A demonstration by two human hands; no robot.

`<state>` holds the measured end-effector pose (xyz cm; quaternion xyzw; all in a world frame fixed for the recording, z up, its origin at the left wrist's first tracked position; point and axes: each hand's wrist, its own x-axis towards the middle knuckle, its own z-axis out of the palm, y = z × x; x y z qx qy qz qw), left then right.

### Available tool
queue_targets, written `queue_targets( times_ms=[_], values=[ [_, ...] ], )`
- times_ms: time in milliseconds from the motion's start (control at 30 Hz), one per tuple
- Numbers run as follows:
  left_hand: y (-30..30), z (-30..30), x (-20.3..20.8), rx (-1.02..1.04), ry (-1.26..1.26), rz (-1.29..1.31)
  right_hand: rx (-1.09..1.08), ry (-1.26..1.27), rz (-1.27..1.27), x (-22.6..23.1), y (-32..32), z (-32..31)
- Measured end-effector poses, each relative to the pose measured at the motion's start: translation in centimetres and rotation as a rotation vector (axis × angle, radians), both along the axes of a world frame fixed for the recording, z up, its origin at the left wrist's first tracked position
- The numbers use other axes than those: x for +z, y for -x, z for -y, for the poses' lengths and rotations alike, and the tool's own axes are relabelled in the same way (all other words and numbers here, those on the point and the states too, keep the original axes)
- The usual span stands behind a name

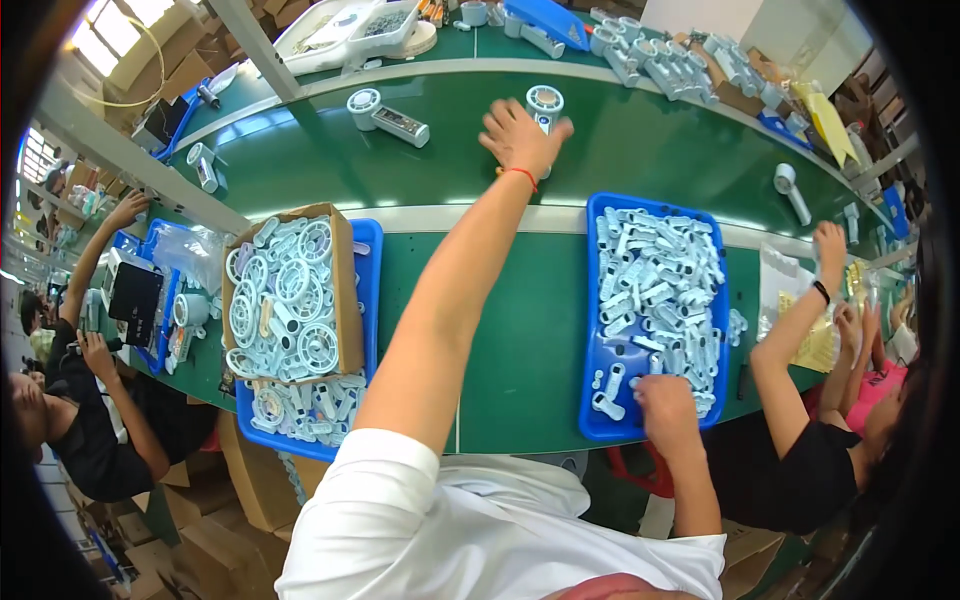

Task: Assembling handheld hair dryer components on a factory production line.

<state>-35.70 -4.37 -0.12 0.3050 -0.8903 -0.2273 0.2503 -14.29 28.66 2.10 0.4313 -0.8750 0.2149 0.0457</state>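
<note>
My left hand (522, 140), with a red string at the wrist, reaches over the green conveyor belt. Its fingers and thumb are spread above a light-blue handheld fan (545, 99), whose round head shows past the hand; the handle is partly covered. At the near right corner of a blue tray (587, 350), my right hand (668, 408) bends its fingers inward over small light-blue plastic parts (660, 270). What those fingers hold, if anything, is hidden. Left of the left hand, another fan (400, 126) lies on the belt with its handle's inside exposed.
A cardboard box (349, 300) of ring-shaped parts rests on a second blue tray (370, 270) at the left. Co-workers sit on both sides; one person's arm (785, 360) reaches toward the belt at right. More fans (655, 65) stand beyond the belt.
</note>
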Motion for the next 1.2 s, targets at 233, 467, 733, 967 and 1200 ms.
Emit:
queue_targets(
  times_ms=[233,467,733,967,1200],
  values=[
    [-1.7,15.5,0.0,0.648,-0.375,0.114,-0.263,0.086,0.05,-0.1,2.8,0.7],
    [-0.5,15.4,-1.0,0.611,-0.356,-0.053,-0.483,0.376,0.553,0.9,4.4,2.1],
    [-3.8,12.0,5.8,0.132,-0.743,-1.054,-0.308,-0.299,0.236,2.6,1.1,4.8],
    [-19.0,-0.5,11.1,-0.15,-0.797,-1.382,-0.332,-0.25,0.092,-0.3,0.4,5.5],
    [-35.3,-7.2,0.4,-0.236,-1.133,-0.576,-0.356,-0.243,0.054,0.2,-0.1,5.7]
  ],
)
